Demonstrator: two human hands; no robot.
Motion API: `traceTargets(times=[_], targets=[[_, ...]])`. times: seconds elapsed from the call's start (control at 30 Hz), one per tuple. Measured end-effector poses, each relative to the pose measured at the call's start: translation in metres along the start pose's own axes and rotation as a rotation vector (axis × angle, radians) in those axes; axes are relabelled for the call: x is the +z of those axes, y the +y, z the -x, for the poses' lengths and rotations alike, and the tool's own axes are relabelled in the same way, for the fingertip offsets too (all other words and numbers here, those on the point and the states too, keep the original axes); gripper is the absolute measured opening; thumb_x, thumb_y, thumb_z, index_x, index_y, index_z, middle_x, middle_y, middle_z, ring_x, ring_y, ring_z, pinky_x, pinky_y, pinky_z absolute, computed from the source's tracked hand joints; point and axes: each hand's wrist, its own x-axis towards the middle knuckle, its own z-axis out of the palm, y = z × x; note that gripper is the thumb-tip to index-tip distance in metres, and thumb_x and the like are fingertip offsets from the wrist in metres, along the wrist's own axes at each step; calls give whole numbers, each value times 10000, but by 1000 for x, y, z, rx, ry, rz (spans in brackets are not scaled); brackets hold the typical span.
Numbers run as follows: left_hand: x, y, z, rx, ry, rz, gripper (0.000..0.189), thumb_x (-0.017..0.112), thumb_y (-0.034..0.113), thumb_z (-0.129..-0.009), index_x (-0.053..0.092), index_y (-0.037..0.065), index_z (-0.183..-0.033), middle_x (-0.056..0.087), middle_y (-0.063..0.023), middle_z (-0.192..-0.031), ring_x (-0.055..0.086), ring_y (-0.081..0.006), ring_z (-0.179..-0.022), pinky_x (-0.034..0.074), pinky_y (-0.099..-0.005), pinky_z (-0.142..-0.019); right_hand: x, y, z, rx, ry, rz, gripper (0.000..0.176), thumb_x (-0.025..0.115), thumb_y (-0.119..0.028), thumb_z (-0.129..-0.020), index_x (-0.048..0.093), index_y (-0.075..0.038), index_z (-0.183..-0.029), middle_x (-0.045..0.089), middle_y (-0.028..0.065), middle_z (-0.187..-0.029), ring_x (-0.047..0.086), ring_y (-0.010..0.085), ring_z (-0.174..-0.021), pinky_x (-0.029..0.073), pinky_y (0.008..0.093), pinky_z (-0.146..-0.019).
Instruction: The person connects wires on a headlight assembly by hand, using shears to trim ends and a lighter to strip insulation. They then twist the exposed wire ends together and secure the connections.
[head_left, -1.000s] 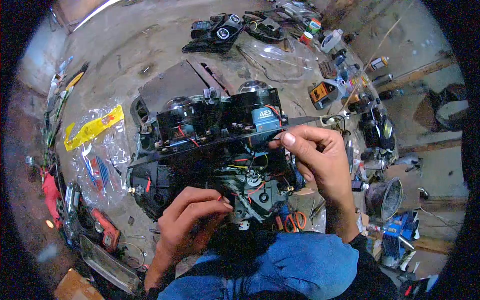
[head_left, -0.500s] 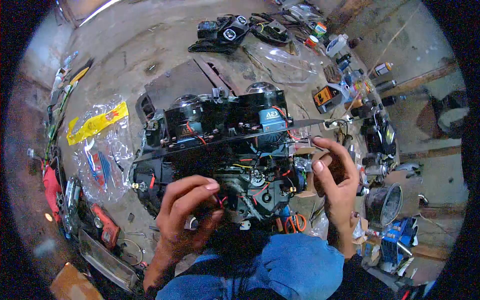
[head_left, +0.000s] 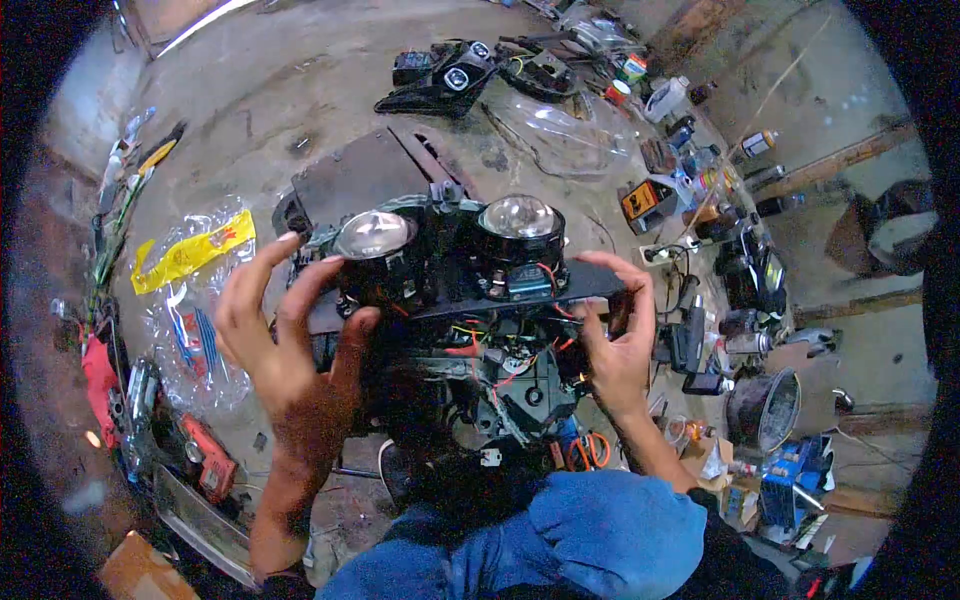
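Black headlight bracket [head_left: 455, 268] (2 lenses facing up) runs left-to-right, left hand [head_left: 285, 345] and right hand [head_left: 615, 345] clasping its ends.

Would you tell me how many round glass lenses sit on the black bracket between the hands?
2. The left lens sits by the left hand; the right lens sits toward the right hand. Both top the black bracket. None looks hidden.
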Motion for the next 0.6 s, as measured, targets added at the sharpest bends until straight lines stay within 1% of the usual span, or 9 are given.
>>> traceTargets(times=[0.03,0.13,0.2,0.23,0.33,0.37,0.43,0.53,0.6], targets=[[-1,-5,0,5,-24,41,415,839,317,-879,693,105,-1204,577,-131,-1400,521,-357,-1293,369,-507,-1129,-1,7,0,11,11,-5,399,773,-28,-888,544,-25,-1215,662,134,-1308,644,237,-1191,490,376,-1049],[-2,-15,12,-73,-29,222,371,834,237,-886,676,63,-1172,605,-154,-1328,583,-358,-1234,451,-476,-1061,-7,15,-6,23,17,-29,425,761,-3,-892,533,-24,-1250,702,141,-1258,671,249,-1178,491,380,-1071],[-1,-27,19,-95,-127,280,299,811,155,-895,682,45,-1141,643,-158,-1252,629,-340,-1152,500,-434,-991,-6,7,-12,9,10,-75,467,756,7,-893,527,-20,-1299,723,149,-1235,682,253,-1177,491,382,-1084],[-2,-30,21,-108,-180,305,266,800,114,-899,685,36,-1126,663,-160,-1214,652,-330,-1111,524,-412,-956,-6,0,-14,33,4,-63,437,746,31,-879,604,-8,-1290,737,152,-1238,690,247,-1180,497,388,-1090],[-3,-28,18,-65,-113,295,180,757,5,-893,716,19,-1067,706,-141,-1075,689,-289,-976,548,-372,-882,-15,10,-24,-151,-150,65,323,718,49,-875,701,1,-1194,758,139,-1205,704,233,-1168,512,381,-1072],[-3,-26,17,-74,-99,302,165,754,-5,-890,725,18,-1050,711,-137,-1050,692,-284,-954,549,-366,-872,-12,4,-20,-31,-61,-34,206,690,56,-882,745,5,-1074,771,120,-1159,714,223,-1136,521,366,-1051],[-6,-21,13,-96,-68,315,139,748,-27,-884,744,17,-1016,721,-128,-999,697,-274,-909,550,-353,-850,-16,-5,-25,-25,-80,-26,216,681,51,-891,738,3,-1093,770,121,-1155,715,223,-1131,524,355,-1039],[-6,-19,9,-145,-75,310,151,750,-33,-878,752,17,-1020,721,-127,-983,698,-268,-904,547,-348,-837,-16,-14,-35,-67,-86,2,211,681,55,-890,728,3,-1088,765,113,-1109,715,216,-1094,532,344,-999],[-3,-22,10,-141,-69,338,144,751,-26,-883,749,16,-1021,721,-128,-983,697,-263,-907,545,-346,-828,-15,-15,-39,-92,-81,-12,201,683,60,-885,724,4,-1074,762,111,-1086,713,212,-1073,537,344,-979]])
